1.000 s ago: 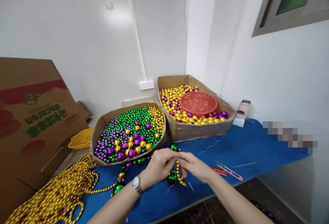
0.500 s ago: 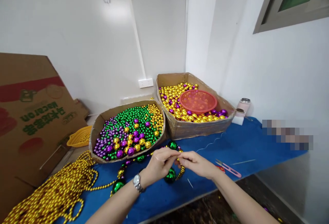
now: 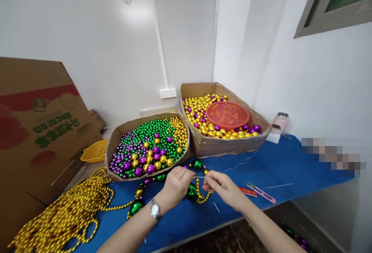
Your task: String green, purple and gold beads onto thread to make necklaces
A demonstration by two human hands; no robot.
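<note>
My left hand (image 3: 178, 185), with a watch (image 3: 155, 209) on its wrist, is closed on a thin white string (image 3: 200, 177). The string runs taut across a short gap to my right hand (image 3: 221, 188), whose thumb and fingers pinch it. Beneath and behind both hands a bead garland (image 3: 139, 193) lies on the blue table cover (image 3: 200, 216). It mixes small gold and purple beads with large green balls (image 3: 192, 192). My fingers hide part of the garland and most of the string.
A cardboard box (image 3: 190, 148) of green, purple and gold beads stands behind; another box (image 3: 232, 144) holds bigger balls and a red basket (image 3: 228, 115). Gold bead strands (image 3: 66, 210) heap at left. Pink-handled snips (image 3: 266, 195), a red packet (image 3: 248, 191) and a bottle (image 3: 281, 121) are at right.
My hands, touching at the fingertips before, have moved apart, and the string now shows stretched between them. The view has shifted slightly.
</note>
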